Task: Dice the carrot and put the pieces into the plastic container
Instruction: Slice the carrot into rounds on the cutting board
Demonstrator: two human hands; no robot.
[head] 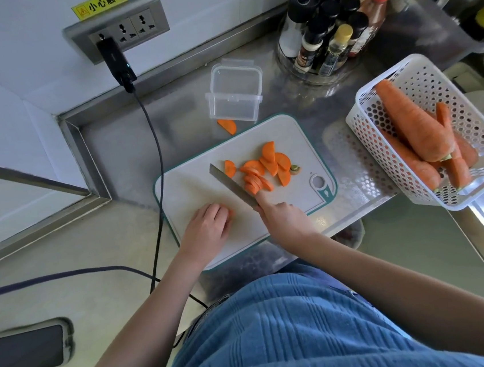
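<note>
On the cutting board (205, 184), the right hand (283, 218) grips the knife (232, 187), its blade lying against the carrot slices (263, 169), while the left hand (209, 225) curls over a carrot piece (230, 213) barely showing. Beyond the board, the plastic container (235, 91) stands on the worktop (301, 102), one stray slice (227, 126) just beside it.

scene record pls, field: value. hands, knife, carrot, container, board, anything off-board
left hand: curled over a carrot piece on the cutting board, orange just showing at its fingers
right hand: grips the knife, blade angled across the board
carrot slices: half-moons piled right of the blade, stem end beside them
plastic container: open, empty, behind the board
stray slice: on the counter, between container and board
basket: whole carrots, right of the board
</note>
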